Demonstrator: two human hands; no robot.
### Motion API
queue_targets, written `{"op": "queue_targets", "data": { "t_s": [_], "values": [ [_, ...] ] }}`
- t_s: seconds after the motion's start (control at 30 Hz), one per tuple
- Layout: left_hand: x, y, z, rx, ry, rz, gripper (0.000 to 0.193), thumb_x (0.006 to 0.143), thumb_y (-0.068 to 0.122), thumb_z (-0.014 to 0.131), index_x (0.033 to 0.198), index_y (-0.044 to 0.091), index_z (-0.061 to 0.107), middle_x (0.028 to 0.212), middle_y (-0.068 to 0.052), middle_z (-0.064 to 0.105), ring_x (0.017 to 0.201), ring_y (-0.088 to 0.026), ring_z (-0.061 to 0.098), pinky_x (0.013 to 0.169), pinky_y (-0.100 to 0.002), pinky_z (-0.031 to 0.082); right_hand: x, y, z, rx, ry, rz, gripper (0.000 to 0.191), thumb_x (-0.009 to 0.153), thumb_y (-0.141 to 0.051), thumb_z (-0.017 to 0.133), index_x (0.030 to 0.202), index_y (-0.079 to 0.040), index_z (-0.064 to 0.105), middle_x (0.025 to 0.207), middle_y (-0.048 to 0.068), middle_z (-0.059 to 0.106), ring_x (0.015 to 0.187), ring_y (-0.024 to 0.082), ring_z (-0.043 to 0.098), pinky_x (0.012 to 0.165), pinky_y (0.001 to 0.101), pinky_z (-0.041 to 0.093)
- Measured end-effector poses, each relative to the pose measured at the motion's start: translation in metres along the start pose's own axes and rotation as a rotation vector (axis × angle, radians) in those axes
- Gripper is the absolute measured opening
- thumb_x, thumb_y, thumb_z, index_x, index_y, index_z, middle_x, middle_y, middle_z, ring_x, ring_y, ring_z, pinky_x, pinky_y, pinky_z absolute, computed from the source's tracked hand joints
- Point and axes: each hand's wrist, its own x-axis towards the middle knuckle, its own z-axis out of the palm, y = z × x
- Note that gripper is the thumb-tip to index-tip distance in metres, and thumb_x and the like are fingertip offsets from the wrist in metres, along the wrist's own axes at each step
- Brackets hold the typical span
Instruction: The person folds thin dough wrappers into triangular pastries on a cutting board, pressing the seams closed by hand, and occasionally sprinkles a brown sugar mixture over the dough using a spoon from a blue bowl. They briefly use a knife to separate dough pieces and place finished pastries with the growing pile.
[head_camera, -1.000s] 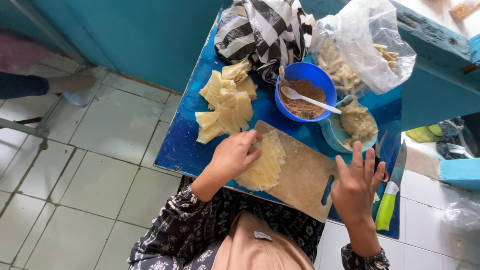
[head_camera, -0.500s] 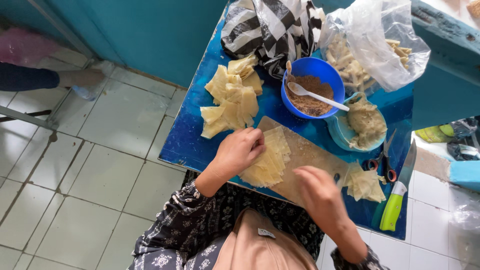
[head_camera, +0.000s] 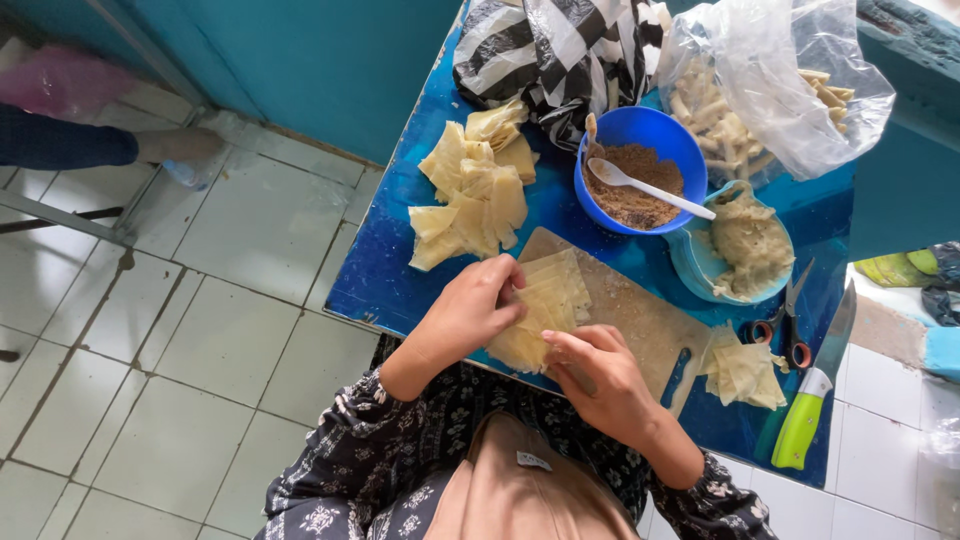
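A blue bowl (head_camera: 640, 165) with white spoon (head_camera: 650, 187), scissors (head_camera: 785, 325), knife (head_camera: 818, 400).

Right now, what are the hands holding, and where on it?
Both hands are on the stack of thin pale wrapper sheets on the cutting board: left hand at its left edge, right hand at its near lower corner.

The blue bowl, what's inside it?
The blue bowl holds brown crumbly powder with a white spoon lying in it. The spoon's scoop end rests on the powder; the bowl's bottom is covered.
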Motion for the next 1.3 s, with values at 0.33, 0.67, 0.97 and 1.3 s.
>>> {"op": "queue_targets", "data": {
  "t_s": [0.33,0.67,0.97,1.3],
  "values": [
    [-0.003,0.002,-0.002,0.010,-0.025,-0.023,0.016,0.080,0.011,0.074,0.085,0.005,0.061,0.082,-0.007,0.063,0.080,-0.025,0.066,0.072,-0.037,0.053,-0.035,-0.009,-0.048,-0.536,-0.095,-0.197,0.057,0.079,0.003,0.067,0.134,-0.005,0.061,0.094,0.003,0.074,0.101,0.022,0.063,0.102,0.0426,0.043],
    [-0.033,0.017,0.008,0.325,0.248,0.194,0.014,0.091,0.003,0.065,0.105,0.003,0.066,0.095,-0.011,0.065,0.091,-0.034,0.062,0.079,-0.043,0.051,-0.084,-0.004,-0.055,-0.458,0.121,0.127,0.051,0.085,0.000,0.076,0.134,0.002,0.061,0.098,0.010,0.070,0.095,0.022,0.064,0.089,0.0396,0.048],
    [-0.051,0.053,0.083,0.492,0.137,0.287,0.026,0.082,0.027,0.079,0.085,0.009,0.061,0.085,-0.008,0.058,0.082,-0.029,0.060,0.069,-0.040,0.050,-0.021,0.059,-0.069,-0.298,0.477,0.317,0.031,0.098,-0.001,0.070,0.127,0.000,0.061,0.108,0.017,0.065,0.088,0.023,0.068,0.078,0.0345,0.055],
    [-0.034,0.045,0.109,0.452,-0.015,0.344,0.014,0.087,0.013,0.070,0.087,0.007,0.058,0.086,-0.010,0.058,0.084,-0.029,0.060,0.071,-0.039,0.051,0.075,0.146,-0.078,0.267,0.465,0.598,0.030,0.089,-0.008,0.076,0.114,0.003,0.065,0.072,0.003,0.068,0.056,0.005,0.057,0.048,0.0218,0.043]
  ]
}}
